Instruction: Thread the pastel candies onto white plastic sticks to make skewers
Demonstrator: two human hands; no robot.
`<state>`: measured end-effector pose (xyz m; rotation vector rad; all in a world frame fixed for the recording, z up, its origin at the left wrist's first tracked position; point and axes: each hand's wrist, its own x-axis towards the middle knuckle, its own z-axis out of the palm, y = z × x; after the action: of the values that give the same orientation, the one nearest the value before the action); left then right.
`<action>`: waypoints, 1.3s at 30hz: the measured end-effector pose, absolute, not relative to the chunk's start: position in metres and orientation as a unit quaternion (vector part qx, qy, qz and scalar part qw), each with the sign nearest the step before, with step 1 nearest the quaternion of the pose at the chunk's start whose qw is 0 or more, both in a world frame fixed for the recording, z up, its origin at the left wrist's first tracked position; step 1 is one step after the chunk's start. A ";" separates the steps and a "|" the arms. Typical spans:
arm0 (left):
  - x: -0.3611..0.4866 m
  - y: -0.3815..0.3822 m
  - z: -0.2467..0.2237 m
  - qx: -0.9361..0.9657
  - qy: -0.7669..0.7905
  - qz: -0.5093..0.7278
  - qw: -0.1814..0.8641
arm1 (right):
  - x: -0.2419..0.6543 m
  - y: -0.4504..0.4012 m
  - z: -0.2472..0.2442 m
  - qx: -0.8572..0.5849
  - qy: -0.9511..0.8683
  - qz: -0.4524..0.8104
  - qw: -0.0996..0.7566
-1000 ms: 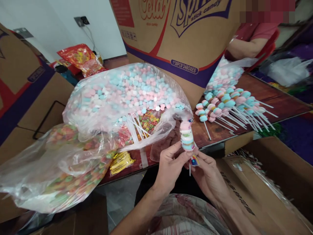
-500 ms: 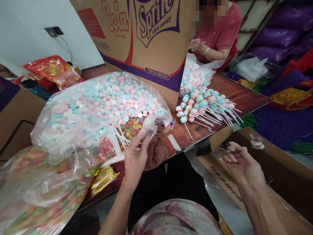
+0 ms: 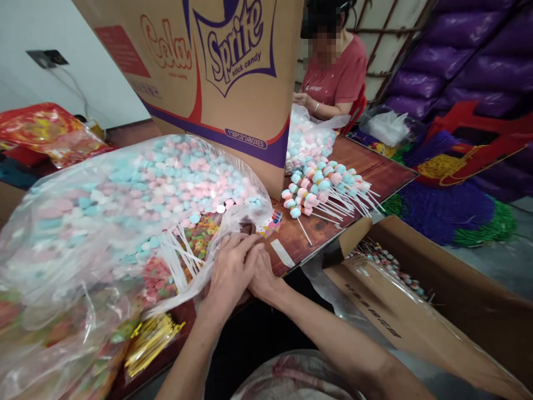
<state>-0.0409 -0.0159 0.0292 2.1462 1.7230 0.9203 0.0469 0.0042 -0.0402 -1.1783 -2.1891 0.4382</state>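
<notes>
My left hand (image 3: 233, 266) and my right hand (image 3: 263, 271) meet at the table's front edge, over the brown cloth, which is mostly hidden. The left fingers are bent beside the gathered edge of a clear plastic bag (image 3: 179, 172) of pink, blue and white marshmallows. The right fingers are tucked against the left ones; what either hand grips, if anything, is hidden. White sticks (image 3: 181, 253) and ring-shaped gummies (image 3: 200, 236) lie left of the hands. Marshmallow skewers (image 3: 327, 186) are piled to the right.
A large cardboard box (image 3: 216, 83) stands behind the bag. An open carton (image 3: 395, 311) with wrapped skewers (image 3: 395, 266) is at the lower right. Gold ties (image 3: 152, 341) lie at the front left. A person in a red shirt (image 3: 339, 72) sits across the table.
My right hand has moved left from over the carton to meet my left hand. The small wrapped piece near it has left the air above the carton. The view has shifted right.
</notes>
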 end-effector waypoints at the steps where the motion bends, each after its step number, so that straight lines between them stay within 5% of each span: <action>1: -0.045 -0.008 0.028 0.727 0.610 0.295 0.115 | 0.048 0.005 -0.040 -0.437 -0.830 0.169 0.303; 8: -0.072 0.014 0.006 0.735 0.663 0.128 0.065 | 0.079 -0.006 -0.022 -0.444 -0.808 0.233 0.310; 20: -0.042 0.017 0.019 0.650 0.745 0.132 -0.065 | 0.155 0.005 -0.018 -0.516 -0.698 0.281 0.409; 24: -0.003 0.035 0.015 0.742 0.656 0.133 -0.023 | 0.156 -0.002 -0.026 -0.525 -0.702 0.241 0.416; 33: -0.009 0.086 -0.008 0.633 0.749 0.172 0.094 | 0.153 -0.004 -0.036 -0.525 -0.737 0.181 0.386; 39: -0.009 0.069 0.002 0.639 0.710 0.270 0.123 | 0.157 0.003 -0.021 -0.519 -0.646 0.319 0.461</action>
<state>-0.0087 0.0691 0.0022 1.8633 2.0715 0.7893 0.1568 0.0029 -0.0205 -1.2762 -1.5895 0.7844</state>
